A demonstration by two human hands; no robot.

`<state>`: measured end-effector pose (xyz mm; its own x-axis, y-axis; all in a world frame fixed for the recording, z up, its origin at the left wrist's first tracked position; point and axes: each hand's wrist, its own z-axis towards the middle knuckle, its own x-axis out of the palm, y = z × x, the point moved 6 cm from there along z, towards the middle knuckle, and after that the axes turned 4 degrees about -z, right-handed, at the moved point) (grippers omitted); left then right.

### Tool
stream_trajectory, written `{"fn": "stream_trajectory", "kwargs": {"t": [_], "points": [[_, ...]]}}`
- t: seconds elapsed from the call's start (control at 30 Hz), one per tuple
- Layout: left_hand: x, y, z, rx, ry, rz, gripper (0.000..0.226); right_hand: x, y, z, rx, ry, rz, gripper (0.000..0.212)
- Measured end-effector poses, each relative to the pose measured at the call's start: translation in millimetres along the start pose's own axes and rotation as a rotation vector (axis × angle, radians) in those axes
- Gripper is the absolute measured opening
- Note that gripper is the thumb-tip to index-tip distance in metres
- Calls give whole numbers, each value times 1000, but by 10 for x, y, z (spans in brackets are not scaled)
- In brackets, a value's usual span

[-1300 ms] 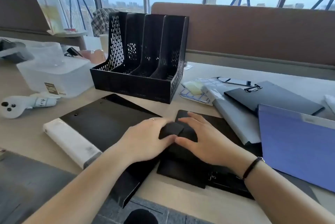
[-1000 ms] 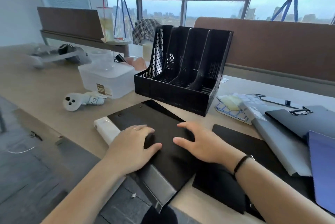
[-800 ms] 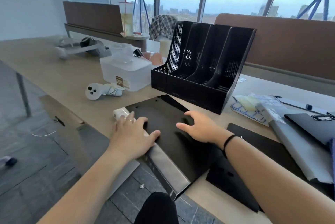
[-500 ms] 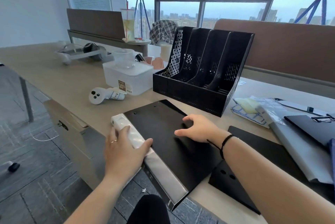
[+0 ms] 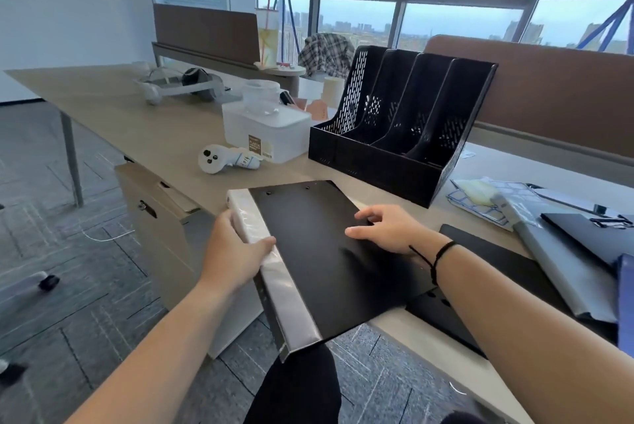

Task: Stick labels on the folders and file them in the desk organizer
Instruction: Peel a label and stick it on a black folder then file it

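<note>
Office setting: a long pale wood-grain desk stands before large windows, with a brown fabric partition behind it. At the desk's near edge lies a flat black ring-binder folder with a clear-sleeved white spine, set diagonally so that its lower corner overhangs the edge toward the person. The left hand grips the spine, thumb over its top face and fingers wrapped beneath, out of sight. The right hand rests on the black cover with fingers loosely spread and slightly bent, pressing down and pinching nothing. A black perforated plastic desk organizer with four slanted compartments stands just behind the folder, all visible compartments unoccupied. To the right lie a second black folder, partly under the first, a grey folder, and a sheet of blue-bordered labels. A white handheld controller and a translucent plastic storage box sit to the left. Whether a label is already on the spine cannot be told. Handling judgement: the folder is probably stiff board, light to moderate in weight, and will not sag when lifted by one edge; the glossy spine sleeve may be slippery. Take hold at the spine, the thickest and most rigid part, and support the opposite edge with the other hand.
</note>
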<state>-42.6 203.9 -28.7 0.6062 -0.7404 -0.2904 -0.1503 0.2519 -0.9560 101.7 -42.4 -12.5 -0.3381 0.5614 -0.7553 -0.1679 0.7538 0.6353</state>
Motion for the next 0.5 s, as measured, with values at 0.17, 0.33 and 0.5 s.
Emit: {"fn": "stream_trajectory", "kwargs": {"t": [0.17,0.33,0.5], "points": [[-71,-228,-22,94,36,-53,53,-26,11,-102,4,-62,70,52],[70,-603,-180,307,108,127,36,-215,-90,-314,41,-215,361,47],[365,-852,-278,451,183,189,36,-648,-289,-790,45,-327,191,42]]}}
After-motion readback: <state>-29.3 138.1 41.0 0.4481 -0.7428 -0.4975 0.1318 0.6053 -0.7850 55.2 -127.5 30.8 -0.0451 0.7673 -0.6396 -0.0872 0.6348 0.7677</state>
